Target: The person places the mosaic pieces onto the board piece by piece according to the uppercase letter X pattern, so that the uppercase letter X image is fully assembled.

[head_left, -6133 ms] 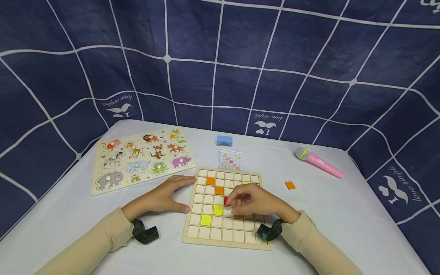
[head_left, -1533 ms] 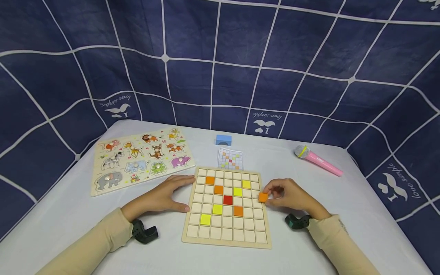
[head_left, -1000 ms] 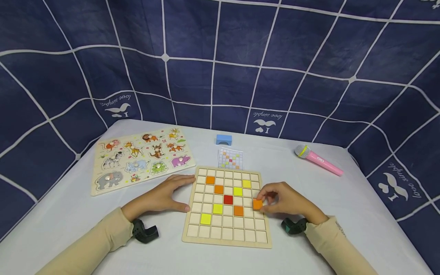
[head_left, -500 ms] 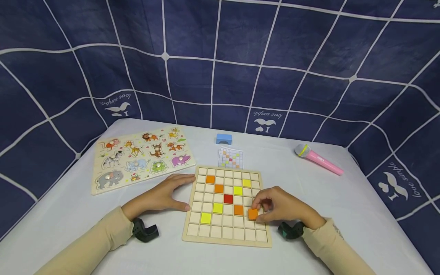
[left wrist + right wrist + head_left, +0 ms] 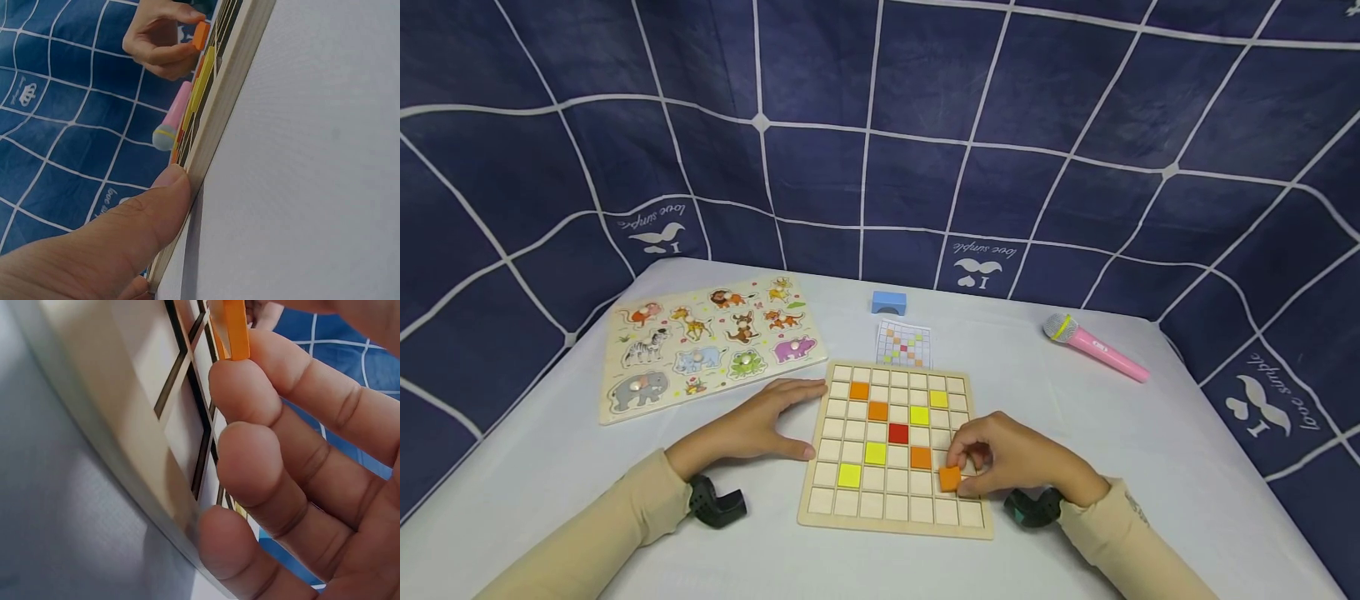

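presently the right hand [image 5: 1011, 458] is pinching an orange tile [image 5: 950, 478] between thumb and fingertips, and the tile is hanging tilted just over the lower right part of the wooden grid board [image 5: 827, 521]. in the right wrist view the tile [image 5: 230, 328] is sitting edge-on at the tip of the forefinger, with the other fingers [image 5: 262, 465] curling beneath it and lying close to the board's squares; whether the tile is touching the board cannot be told. the left hand [image 5: 752, 425] is lying flat on the table, fingers straight and together, its thumb [image 5: 164, 200] pressing against the board's left edge. coloured tiles are sitting in the grid: two orange [image 5: 877, 410] at upper left, one red [image 5: 898, 432] in the middle, yellow ones [image 5: 849, 475] on the other diagonal, another orange just left of the held tile.

the table [image 5: 1150, 467] is wearing a pale cloth. an animal peg puzzle [image 5: 707, 343] is lying at far left, a pattern card [image 5: 904, 344] just behind the board, a blue block [image 5: 888, 302] beyond it, and a pink toy microphone [image 5: 1093, 348] at far right. a navy cloth with white grid lines [image 5: 1000, 125] is enclosing the table on three sides.
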`<state>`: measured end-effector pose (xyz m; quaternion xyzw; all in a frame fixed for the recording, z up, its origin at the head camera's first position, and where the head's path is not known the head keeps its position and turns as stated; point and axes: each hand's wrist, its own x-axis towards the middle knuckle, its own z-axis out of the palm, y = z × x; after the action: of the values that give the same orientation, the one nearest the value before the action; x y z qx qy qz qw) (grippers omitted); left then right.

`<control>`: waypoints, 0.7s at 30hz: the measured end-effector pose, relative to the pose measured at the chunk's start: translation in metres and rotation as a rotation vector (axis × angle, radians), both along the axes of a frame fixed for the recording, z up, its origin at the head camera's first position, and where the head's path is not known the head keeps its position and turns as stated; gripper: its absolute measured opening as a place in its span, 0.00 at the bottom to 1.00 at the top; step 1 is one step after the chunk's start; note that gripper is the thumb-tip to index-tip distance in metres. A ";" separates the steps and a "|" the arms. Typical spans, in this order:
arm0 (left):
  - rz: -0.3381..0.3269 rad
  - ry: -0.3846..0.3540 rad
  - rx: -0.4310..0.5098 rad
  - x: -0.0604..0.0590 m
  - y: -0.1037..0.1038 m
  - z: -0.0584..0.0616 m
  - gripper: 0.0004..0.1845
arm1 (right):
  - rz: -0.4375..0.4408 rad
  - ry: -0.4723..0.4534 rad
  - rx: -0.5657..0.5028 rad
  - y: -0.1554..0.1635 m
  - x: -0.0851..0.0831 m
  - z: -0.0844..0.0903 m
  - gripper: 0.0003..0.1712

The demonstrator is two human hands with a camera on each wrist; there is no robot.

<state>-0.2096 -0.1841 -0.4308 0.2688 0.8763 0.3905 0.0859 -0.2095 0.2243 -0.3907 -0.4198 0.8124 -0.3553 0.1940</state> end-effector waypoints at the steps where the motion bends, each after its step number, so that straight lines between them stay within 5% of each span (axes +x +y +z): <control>1: 0.000 -0.002 0.002 0.000 0.000 0.000 0.51 | 0.003 0.004 0.002 0.000 0.000 0.000 0.10; 21: -0.001 -0.014 0.012 0.000 0.000 0.001 0.51 | 0.017 0.049 0.044 -0.003 0.004 0.001 0.11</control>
<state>-0.2092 -0.1842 -0.4300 0.2672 0.8731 0.3976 0.0905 -0.2058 0.2211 -0.3898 -0.4309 0.8208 -0.3254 0.1863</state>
